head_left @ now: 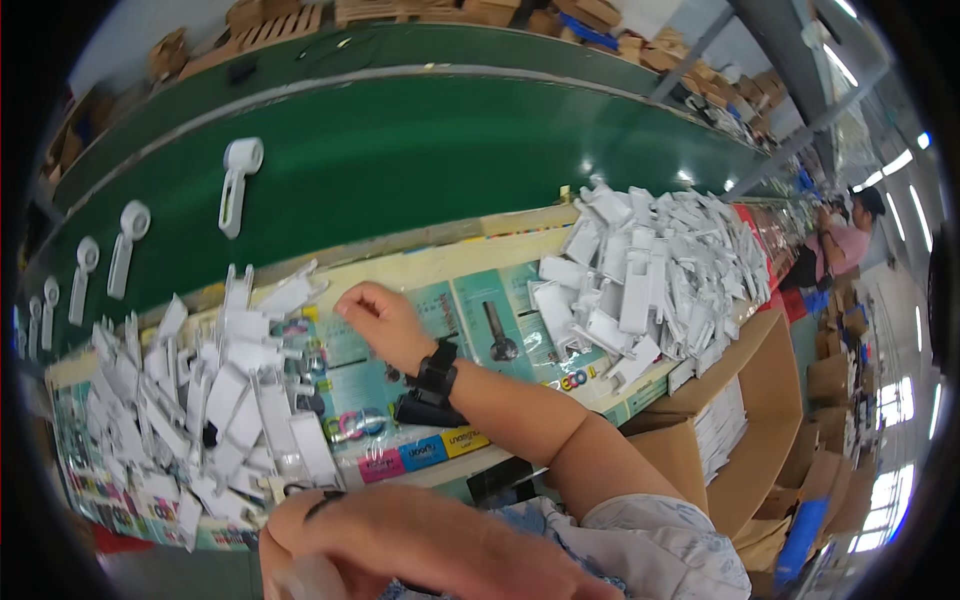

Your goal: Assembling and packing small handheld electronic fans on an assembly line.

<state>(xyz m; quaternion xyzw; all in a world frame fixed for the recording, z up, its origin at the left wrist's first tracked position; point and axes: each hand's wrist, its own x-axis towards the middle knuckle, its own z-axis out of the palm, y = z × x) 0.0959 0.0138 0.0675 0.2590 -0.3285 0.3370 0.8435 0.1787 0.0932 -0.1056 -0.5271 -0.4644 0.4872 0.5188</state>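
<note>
A wide, glossy green conveyor belt (450, 145) curves across the upper half. Beyond it sit a slatted wooden pallet (262, 38) and a jumble of brown cardboard boxes (668, 52). A slanting grey metal post (692, 55) stands at upper right. The worktable's covering of teal-and-cream printed sheets (520, 318) carries pink, blue and yellow blocks. At lower right, a large open brown cardboard carton (768, 405) leans beside the table. Far right are a co-worker in a pink top and dark cap (850, 248) and white strip lights (840, 66).
</note>
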